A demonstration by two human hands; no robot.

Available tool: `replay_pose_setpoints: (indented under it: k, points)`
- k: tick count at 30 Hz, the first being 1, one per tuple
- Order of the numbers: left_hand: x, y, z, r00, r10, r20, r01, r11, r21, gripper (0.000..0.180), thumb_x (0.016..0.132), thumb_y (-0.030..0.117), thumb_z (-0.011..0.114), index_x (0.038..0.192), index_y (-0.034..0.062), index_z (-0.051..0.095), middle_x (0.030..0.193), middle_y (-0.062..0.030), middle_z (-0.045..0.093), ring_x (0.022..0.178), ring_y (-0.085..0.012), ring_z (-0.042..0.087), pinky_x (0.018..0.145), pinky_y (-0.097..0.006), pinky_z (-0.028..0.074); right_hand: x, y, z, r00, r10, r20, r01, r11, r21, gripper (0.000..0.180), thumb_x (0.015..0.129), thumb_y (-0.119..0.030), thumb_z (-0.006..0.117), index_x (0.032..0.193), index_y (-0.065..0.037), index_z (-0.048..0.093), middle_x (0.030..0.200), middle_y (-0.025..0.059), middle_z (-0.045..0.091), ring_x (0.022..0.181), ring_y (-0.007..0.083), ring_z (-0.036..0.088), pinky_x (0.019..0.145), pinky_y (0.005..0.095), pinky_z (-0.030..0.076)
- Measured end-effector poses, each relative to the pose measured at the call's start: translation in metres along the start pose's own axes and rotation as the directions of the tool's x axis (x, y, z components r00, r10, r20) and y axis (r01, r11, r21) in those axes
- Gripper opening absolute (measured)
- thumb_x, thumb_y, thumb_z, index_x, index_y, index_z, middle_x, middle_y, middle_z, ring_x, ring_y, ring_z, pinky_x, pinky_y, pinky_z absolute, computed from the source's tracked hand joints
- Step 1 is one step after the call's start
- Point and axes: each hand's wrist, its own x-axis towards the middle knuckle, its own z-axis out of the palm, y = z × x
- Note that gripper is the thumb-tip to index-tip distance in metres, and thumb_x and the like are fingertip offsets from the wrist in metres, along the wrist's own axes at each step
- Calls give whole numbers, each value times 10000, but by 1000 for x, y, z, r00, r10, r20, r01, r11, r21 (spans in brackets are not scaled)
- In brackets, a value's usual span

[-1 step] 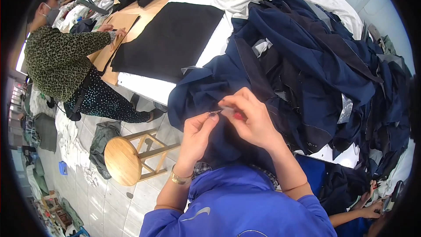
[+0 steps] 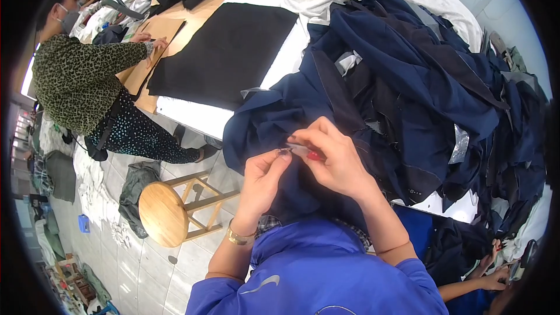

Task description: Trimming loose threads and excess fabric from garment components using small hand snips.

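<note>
In front of my chest, above the navy cloth (image 2: 274,111), my two hands meet fingertip to fingertip. My left hand (image 2: 263,178) is closed in a pinch, thumb against index finger, on a tiny dark thing (image 2: 284,151) too small to name. Curled beside it, my right hand (image 2: 335,160) pinches a small whitish, see-through piece (image 2: 298,149). A small red thing (image 2: 315,156) shows under its fingers; its kind is hidden. The fingertips of both hands nearly touch around these pieces.
Navy garments (image 2: 420,81) are heaped on the table to the right. A black cloth panel (image 2: 227,52) lies flat ahead. At left a person (image 2: 87,81) works at brown paper; a wooden stool (image 2: 163,214) stands nearby. Another person's hands (image 2: 496,277) show at lower right.
My right fingertips have shifted slightly left toward my left fingertips, and more of the whitish piece shows. My left hand stays in place.
</note>
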Motion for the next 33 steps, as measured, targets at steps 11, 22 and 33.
replay_pose_setpoints:
  k: [11, 22, 33]
  points:
    - [1, -4, -4, 1000, -23, -15, 24, 997, 68, 202, 905, 98, 565, 1013, -50, 652, 868, -8, 651, 786, -43, 556, 708, -175, 439, 5, 16, 9, 951, 302, -65, -264, 904, 335, 127, 901, -109, 558, 900, 17, 545, 753, 68, 558, 666, 98, 500, 606, 241, 413]
    - [-3, 1, -8, 992, -113, 54, 123, 962, -244, 196, 908, 86, 551, 1031, -36, 643, 943, -42, 664, 840, -74, 597, 758, -181, 451, 1, 12, 3, 903, 394, -172, -298, 862, 409, 147, 922, -120, 540, 967, 14, 580, 713, -31, 500, 621, 23, 418, 562, 179, 360]
    - [-1, 7, -7, 985, -167, -40, 141, 921, -363, 178, 911, 114, 542, 988, -10, 644, 940, -29, 658, 845, -80, 593, 775, -193, 443, -20, 3, -3, 848, 486, 210, -483, 548, 682, 505, 990, -410, 345, 811, 2, 575, 509, -36, 397, 383, 23, 330, 366, 178, 251]
